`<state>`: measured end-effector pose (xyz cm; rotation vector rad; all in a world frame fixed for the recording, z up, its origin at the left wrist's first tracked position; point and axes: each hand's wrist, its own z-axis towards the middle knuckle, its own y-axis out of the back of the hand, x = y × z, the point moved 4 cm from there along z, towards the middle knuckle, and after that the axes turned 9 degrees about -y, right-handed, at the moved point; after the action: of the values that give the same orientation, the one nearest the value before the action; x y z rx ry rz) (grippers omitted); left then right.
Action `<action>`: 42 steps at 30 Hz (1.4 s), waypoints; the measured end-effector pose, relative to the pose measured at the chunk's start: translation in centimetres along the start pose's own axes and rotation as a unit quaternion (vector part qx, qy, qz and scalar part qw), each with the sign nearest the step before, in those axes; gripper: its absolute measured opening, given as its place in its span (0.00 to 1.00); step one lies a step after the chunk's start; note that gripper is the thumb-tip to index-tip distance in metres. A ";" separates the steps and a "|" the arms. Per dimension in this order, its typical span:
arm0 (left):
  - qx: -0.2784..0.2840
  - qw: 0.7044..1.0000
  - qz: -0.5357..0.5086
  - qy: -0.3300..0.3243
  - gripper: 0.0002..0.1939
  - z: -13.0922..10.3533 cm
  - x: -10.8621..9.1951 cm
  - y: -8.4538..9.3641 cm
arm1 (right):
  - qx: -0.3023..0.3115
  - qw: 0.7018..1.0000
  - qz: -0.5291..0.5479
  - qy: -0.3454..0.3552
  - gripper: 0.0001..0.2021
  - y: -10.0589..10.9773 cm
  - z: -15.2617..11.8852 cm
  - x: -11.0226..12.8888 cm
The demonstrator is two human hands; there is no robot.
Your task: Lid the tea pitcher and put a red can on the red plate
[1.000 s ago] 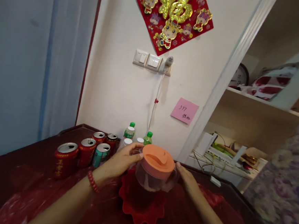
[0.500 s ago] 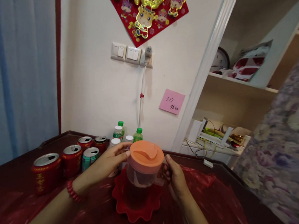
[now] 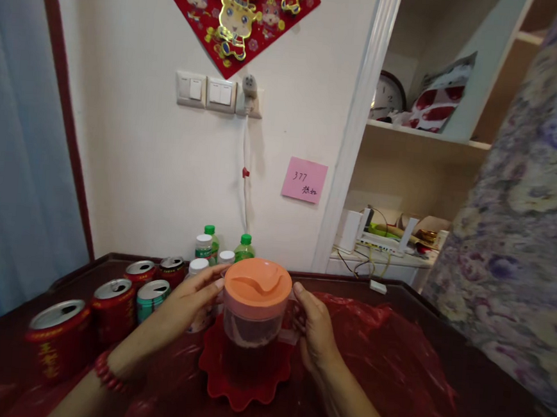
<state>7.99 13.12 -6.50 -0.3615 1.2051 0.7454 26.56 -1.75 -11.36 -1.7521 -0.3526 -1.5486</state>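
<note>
A clear pitcher point(image 3: 252, 330) with an orange lid point(image 3: 258, 284) stands upright over a red wavy-edged tray point(image 3: 239, 395). My left hand point(image 3: 193, 298) is at the pitcher's left side, its fingertips touching the rim just under the lid. On the other side, my right hand point(image 3: 315, 327) is closed round the pitcher's handle, thumb on top. The pitcher's base is hard to make out against the dark red tray.
Several opened cans point(image 3: 113, 311) stand at the left. Behind my left hand are small bottles with white and green caps point(image 3: 245, 247). Red plastic film point(image 3: 382, 364) lies on the dark table point(image 3: 499, 406). A shelf with a router point(image 3: 382, 242) is at the right.
The whole view has shifted, so the wall and table items sit further left. Both hands keep their places on the pitcher, which stays over the tray.
</note>
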 end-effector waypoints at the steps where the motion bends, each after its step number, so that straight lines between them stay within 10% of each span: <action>1: 0.001 1.000 -0.005 0.002 0.35 0.0 0.1 0.0 | -0.002 1.000 0.002 -0.004 0.32 -0.2 -0.1 0.1; 18: -0.032 0.999 0.005 -0.026 0.41 0.2 0.6 -0.2 | -0.114 0.986 0.114 0.036 0.31 1.4 -1.0 5.4; 30: -0.044 0.999 0.003 -0.025 0.35 0.2 0.6 -0.2 | -0.228 0.959 0.129 0.107 0.19 8.7 1.0 9.2; 42: -0.036 0.999 0.021 -0.024 0.32 0.3 0.8 -0.2 | -0.333 0.932 0.090 0.112 0.17 15.3 3.7 8.0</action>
<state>8.48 13.40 -7.21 -0.3761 1.1458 0.8309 40.96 -11.72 -9.17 -1.9895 0.4986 -1.8327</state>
